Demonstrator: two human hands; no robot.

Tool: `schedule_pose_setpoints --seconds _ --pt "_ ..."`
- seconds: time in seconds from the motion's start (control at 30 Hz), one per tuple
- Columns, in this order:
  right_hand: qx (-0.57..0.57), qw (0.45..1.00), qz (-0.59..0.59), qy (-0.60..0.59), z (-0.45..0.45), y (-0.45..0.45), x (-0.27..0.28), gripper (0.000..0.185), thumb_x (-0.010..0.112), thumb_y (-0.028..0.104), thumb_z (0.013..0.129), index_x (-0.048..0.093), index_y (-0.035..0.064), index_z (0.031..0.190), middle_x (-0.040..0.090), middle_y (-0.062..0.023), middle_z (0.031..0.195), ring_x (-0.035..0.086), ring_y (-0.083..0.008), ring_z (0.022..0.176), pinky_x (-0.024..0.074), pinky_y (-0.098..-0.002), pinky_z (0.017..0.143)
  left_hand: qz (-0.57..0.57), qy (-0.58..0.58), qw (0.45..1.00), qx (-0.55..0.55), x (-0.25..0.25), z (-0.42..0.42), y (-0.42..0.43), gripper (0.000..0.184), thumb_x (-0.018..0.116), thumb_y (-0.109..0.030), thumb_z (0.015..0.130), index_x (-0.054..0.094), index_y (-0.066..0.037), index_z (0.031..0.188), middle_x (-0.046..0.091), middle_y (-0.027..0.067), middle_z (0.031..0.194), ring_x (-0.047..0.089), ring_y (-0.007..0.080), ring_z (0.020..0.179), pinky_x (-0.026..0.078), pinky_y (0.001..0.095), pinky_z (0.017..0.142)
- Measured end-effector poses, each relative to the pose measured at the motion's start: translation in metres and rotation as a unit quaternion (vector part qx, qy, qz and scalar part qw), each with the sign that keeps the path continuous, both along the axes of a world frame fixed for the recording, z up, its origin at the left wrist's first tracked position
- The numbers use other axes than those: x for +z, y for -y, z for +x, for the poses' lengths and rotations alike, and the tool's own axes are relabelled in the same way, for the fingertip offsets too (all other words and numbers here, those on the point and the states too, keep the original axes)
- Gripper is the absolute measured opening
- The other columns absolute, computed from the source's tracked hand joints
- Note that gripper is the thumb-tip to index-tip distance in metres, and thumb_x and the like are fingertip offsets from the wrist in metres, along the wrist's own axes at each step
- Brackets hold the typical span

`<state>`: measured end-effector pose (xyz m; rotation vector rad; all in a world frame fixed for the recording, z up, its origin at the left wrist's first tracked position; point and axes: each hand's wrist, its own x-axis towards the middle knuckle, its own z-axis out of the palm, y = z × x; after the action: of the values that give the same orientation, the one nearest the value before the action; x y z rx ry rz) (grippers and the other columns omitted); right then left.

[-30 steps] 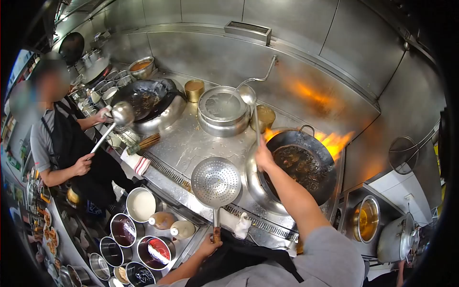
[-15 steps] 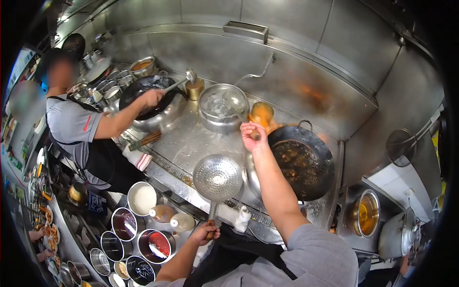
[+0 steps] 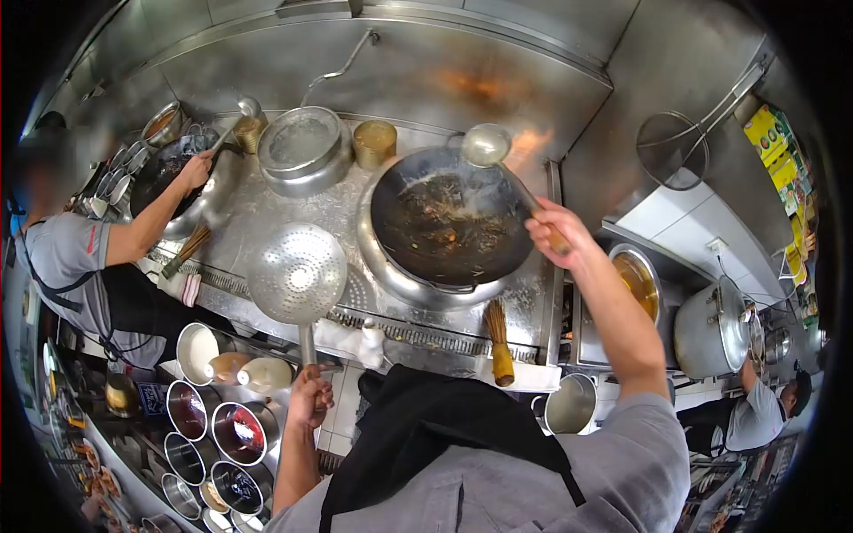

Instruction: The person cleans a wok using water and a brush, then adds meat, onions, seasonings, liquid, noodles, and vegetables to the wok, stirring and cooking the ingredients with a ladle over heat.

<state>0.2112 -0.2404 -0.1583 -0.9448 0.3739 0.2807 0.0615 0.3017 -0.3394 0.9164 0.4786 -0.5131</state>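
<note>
My right hand [image 3: 557,234] is closed round the wooden handle of a metal ladle [image 3: 486,146], whose bowl hangs over the far rim of a black wok [image 3: 404,233]. Dark food lies in liquid in the wok, with steam rising and orange flame behind it. My left hand [image 3: 310,399] grips the handle of a large perforated skimmer [image 3: 298,272]. The skimmer is held above the steel stove top, left of the wok, with nothing visible in its bowl.
A round water pot [image 3: 305,153] and a brass-coloured can [image 3: 374,145] stand behind. A bamboo brush [image 3: 499,345] lies at the front edge. Sauce containers [image 3: 240,432] crowd the lower left. A co-worker [image 3: 75,258] works at another wok on the left.
The view has turned right. My right hand has moved the ladle from the water pot to above the wok. The skimmer stays in my left hand, and the flame now shows behind the wok.
</note>
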Motion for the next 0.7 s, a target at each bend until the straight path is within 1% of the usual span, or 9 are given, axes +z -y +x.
schedule_pose_setpoints --seconds 0.03,0.1,0.17,0.27,0.47,0.5,0.57,0.63,0.7 --pt "0.016 0.999 -0.036 -0.004 -0.020 0.017 0.004 0.083 0.058 -0.002 0.084 0.015 0.0174 0.153 0.054 -0.0095 0.080 0.051 -0.0121 0.057 0.0399 -0.0259 0.044 0.003 0.007 1.000 0.007 0.006 -0.003 0.004 0.041 0.059 -0.005 0.081 0.047 -0.009 0.119 0.048 0.0051 0.069 0.047 0.0149 0.050 0.041 0.0293 0.046" --pt "0.006 0.980 -0.197 -0.030 -0.066 0.029 0.032 0.074 0.058 0.000 0.084 0.027 0.0138 0.151 0.054 -0.0056 0.077 0.049 -0.0103 0.053 0.0378 -0.0241 0.042 0.021 0.013 0.999 0.026 0.014 -0.004 0.013 0.045 0.059 -0.005 0.081 0.045 -0.008 0.123 0.049 0.0052 0.069 0.047 0.0147 0.049 0.041 0.0291 0.045" --pt "0.060 0.957 -0.280 -0.048 -0.106 0.042 0.054 0.088 0.059 0.000 0.083 0.013 0.0140 0.156 0.053 -0.0045 0.073 0.047 -0.0109 0.049 0.0383 -0.0254 0.041 0.051 0.023 0.998 0.031 0.022 -0.003 0.024 0.047 0.058 -0.006 0.081 0.043 -0.007 0.126 0.049 0.0048 0.070 0.047 0.0141 0.050 0.041 0.0286 0.045" --pt "0.091 0.939 -0.328 -0.050 -0.160 0.064 0.052 0.089 0.060 0.000 0.082 0.014 0.0127 0.156 0.052 -0.0044 0.071 0.047 -0.0119 0.046 0.0389 -0.0265 0.040 0.063 0.034 0.997 0.032 0.028 0.003 0.040 0.042 0.058 -0.007 0.082 0.044 -0.007 0.121 0.049 0.0038 0.071 0.047 0.0130 0.053 0.041 0.0281 0.046" --pt "0.078 0.948 -0.303 -0.059 -0.236 0.046 0.019 0.085 0.060 0.000 0.084 0.018 0.0172 0.156 0.051 -0.0023 0.073 0.049 -0.0109 0.047 0.0397 -0.0260 0.040 0.058 0.005 0.997 0.055 0.027 0.008 0.053 0.039 0.058 -0.007 0.082 0.045 -0.009 0.119 0.050 0.0033 0.073 0.047 0.0126 0.054 0.041 0.0279 0.047" --pt "0.090 0.950 -0.293 -0.054 -0.246 0.042 0.000 0.085 0.058 -0.001 0.086 0.015 0.0209 0.157 0.050 -0.0005 0.073 0.047 -0.0108 0.048 0.0389 -0.0263 0.040 0.054 -0.005 0.997 0.059 0.028 0.008 0.052 0.038 0.058 -0.007 0.082 0.045 -0.008 0.118 0.050 0.0032 0.073 0.047 0.0125 0.054 0.041 0.0279 0.047" --pt "0.080 0.917 -0.388 -0.048 -0.252 0.014 -0.037 0.086 0.055 -0.002 0.088 0.010 0.0195 0.158 0.046 0.0017 0.070 0.045 -0.0110 0.052 0.0410 -0.0263 0.047 0.053 -0.006 0.996 0.071 0.031 0.003 0.044 0.037 0.058 -0.007 0.082 0.046 -0.008 0.117 0.050 0.0041 0.073 0.048 0.0131 0.055 0.041 0.0282 0.047" --pt "0.112 0.869 -0.480 0.049 -0.258 0.017 -0.124 0.086 0.052 -0.005 0.089 0.006 0.0173 0.158 0.042 0.0021 0.069 0.043 -0.0120 0.058 0.0420 -0.0260 0.056 0.096 0.005 0.995 0.030 0.035 -0.003 0.033 0.035 0.058 -0.007 0.083 0.046 -0.007 0.116 0.049 0.0052 0.072 0.049 0.0137 0.056 0.042 0.0285 0.048" --pt "0.112 0.842 -0.523 0.068 -0.248 -0.001 -0.182 0.087 0.052 -0.005 0.088 0.005 0.0151 0.158 0.041 0.0009 0.068 0.042 -0.0123 0.061 0.0410 -0.0258 0.062 0.077 0.019 0.996 0.033 0.031 -0.010 0.014 0.036 0.060 -0.005 0.082 0.046 -0.005 0.115 0.051 0.0066 0.074 0.053 0.0160 0.057 0.047 0.0302 0.050"
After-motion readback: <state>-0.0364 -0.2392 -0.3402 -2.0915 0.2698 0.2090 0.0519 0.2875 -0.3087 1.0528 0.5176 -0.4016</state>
